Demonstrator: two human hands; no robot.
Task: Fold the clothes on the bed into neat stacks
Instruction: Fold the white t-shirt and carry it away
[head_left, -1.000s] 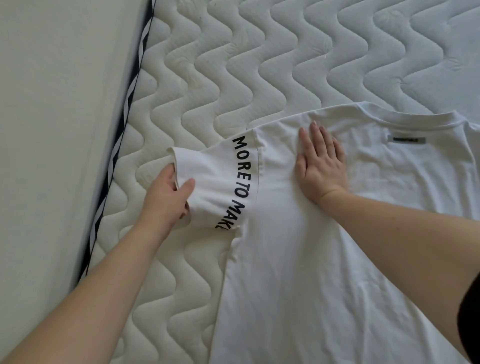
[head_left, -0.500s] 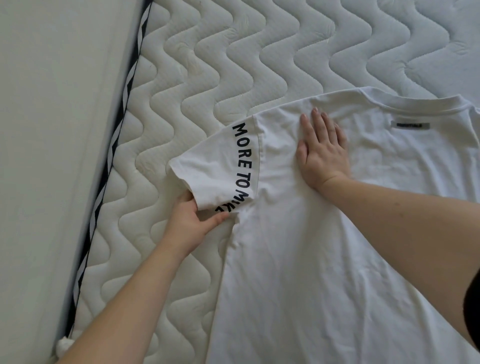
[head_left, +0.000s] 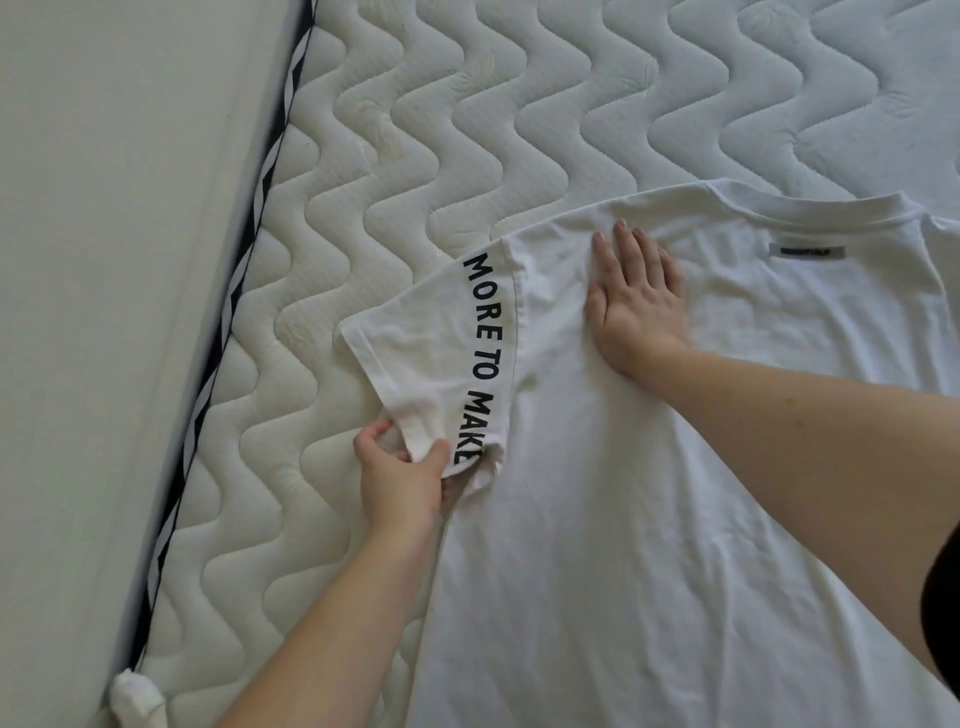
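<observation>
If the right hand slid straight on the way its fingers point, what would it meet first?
The right hand lies flat on the white T-shirt, fingers aimed at the shoulder edge; past that edge it would likely meet only bare quilted mattress.

Left hand (head_left: 402, 480) is shifting down the sleeve (head_left: 426, 358): from the cuff's outer edge 1 s ago to its lower corner by the armpit, now pinching the hem between thumb and fingers. Sleeve is flattening out, and "MAKE" in the lettering (head_left: 483, 353) is now readable. A white cloth lump (head_left: 136, 699) is coming into view bottom left.
</observation>
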